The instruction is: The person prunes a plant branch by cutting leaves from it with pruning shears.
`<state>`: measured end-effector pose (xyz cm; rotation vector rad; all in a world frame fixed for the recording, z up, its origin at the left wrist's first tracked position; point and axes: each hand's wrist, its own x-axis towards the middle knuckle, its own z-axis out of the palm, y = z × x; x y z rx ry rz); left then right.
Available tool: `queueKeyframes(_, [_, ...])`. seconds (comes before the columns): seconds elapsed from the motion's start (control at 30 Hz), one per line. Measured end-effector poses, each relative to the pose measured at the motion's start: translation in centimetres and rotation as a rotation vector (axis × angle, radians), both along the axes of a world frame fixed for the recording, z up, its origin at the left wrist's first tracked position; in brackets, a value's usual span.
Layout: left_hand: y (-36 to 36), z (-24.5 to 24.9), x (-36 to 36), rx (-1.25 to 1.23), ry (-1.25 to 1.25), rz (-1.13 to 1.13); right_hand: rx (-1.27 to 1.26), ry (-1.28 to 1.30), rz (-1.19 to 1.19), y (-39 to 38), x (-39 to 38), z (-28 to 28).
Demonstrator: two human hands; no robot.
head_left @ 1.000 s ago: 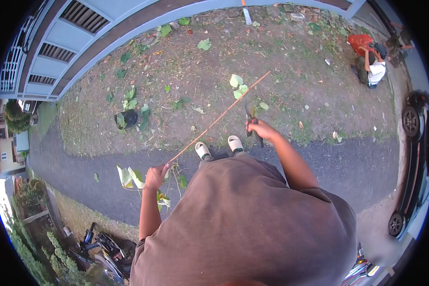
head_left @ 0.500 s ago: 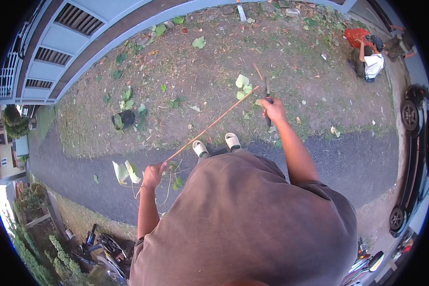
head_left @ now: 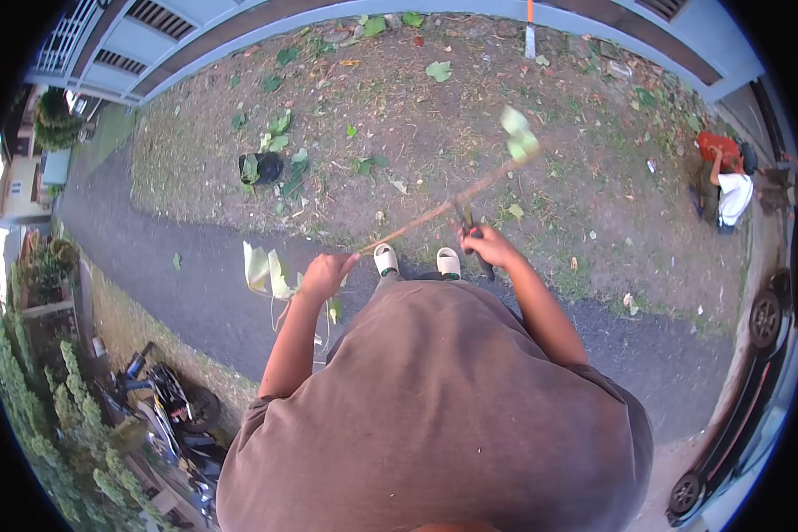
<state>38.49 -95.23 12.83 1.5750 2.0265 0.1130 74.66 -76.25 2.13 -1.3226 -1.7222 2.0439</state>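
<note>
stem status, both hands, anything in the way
Left hand gripping stem. Right hand holding pruning shears close to stem, contact unclear. Blurred leaves at stem's far end; no obstruction evident.

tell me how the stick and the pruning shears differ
The stick is long and thin; the pruning shears are much shorter. The stick is light brown, while the pruning shears look mostly dark with a bit of red. The left hand holds the stick, and the right hand grips the pruning shears. Both are hand-held.
</note>
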Motion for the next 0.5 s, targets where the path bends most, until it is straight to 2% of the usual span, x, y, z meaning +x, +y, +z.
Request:
queueKeyframes(0.03, [-0.4,-0.3,0.0,0.0,-0.002,0.025,-0.005,0.088,-0.075,1.0,-1.2,-0.1])
queueKeyframes(0.1, [-1.6,-0.8,-0.2,-0.065,-0.044,-0.042,0.056,0.048,-0.091,3.5,-2.1,-0.9])
queueKeyframes(0.13, [-2.0,-0.7,0.0,-0.065,-0.047,-0.017,-0.01,0.004,-0.21,4.0,-2.9,1.3])
queueKeyframes(0.17, [-2.1,-0.2,0.4,-0.059,-0.132,0.038,-0.009,0.001,-0.187,4.1,-3.4,2.0])
queueKeyframes(0.23, [-2.6,0.6,0.5,-0.048,-0.22,0.123,-0.109,0.025,-0.417,4.2,-4.6,2.9])
queueKeyframes(0.27, [-3.1,0.9,0.5,0.009,-0.257,0.175,-0.109,0.018,-0.385,4.7,-4.5,1.6])
queueKeyframes(0.33, [-4.0,0.7,0.1,0.077,-0.293,0.289,-0.299,0.28,-0.973,7.8,-3.0,-0.7])
queueKeyframes(0.37, [-4.9,0.5,-0.5,0.082,-0.298,0.334,-0.291,0.336,-1.043,8.4,-2.5,-0.4])
queueKeyframes(0.4, [-5.9,0.3,-1.2,0.159,-0.314,0.36,-0.253,0.322,-1.058,8.8,-2.1,-1.3])
queueKeyframes(0.43, [-6.8,0.2,-1.9,0.242,-0.32,0.384,-0.132,0.269,-0.908,9.0,-1.1,-2.6])
queueKeyframes(0.5, [-8.1,0.2,-3.3,0.325,-0.254,0.4,-0.007,0.041,-0.457,8.6,-0.2,-4.2])
